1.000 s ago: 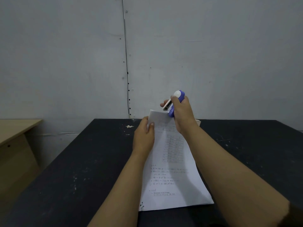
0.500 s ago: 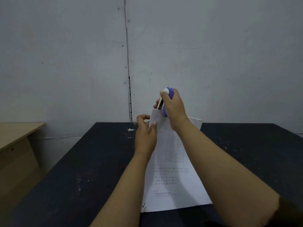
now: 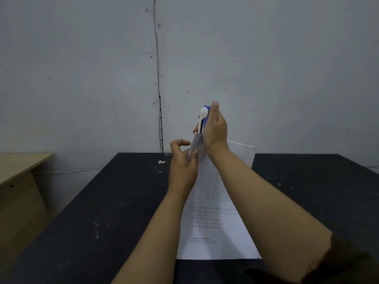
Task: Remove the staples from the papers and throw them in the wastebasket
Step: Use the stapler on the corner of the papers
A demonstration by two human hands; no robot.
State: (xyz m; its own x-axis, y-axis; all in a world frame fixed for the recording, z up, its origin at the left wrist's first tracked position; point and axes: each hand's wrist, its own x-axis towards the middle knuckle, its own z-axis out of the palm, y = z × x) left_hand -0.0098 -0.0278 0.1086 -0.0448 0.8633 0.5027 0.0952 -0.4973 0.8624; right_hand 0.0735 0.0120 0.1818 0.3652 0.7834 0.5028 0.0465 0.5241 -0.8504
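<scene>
The right hand (image 3: 215, 128) held a blue and white staple remover (image 3: 203, 119) upright, biting the lifted top corner of the papers (image 3: 213, 222). The left hand (image 3: 182, 162) pinched that same corner just below. The papers lay on a black table (image 3: 102, 212) by a grey wall (image 3: 82, 68).

The staple remover (image 3: 203, 119) looks like smooth blue and white plastic. The papers (image 3: 213, 226) are thin, matt white sheets with faint print. The black table (image 3: 106, 212) is matt and scuffed; at nine o'clock, a pale wood-look desk (image 3: 20, 167).
</scene>
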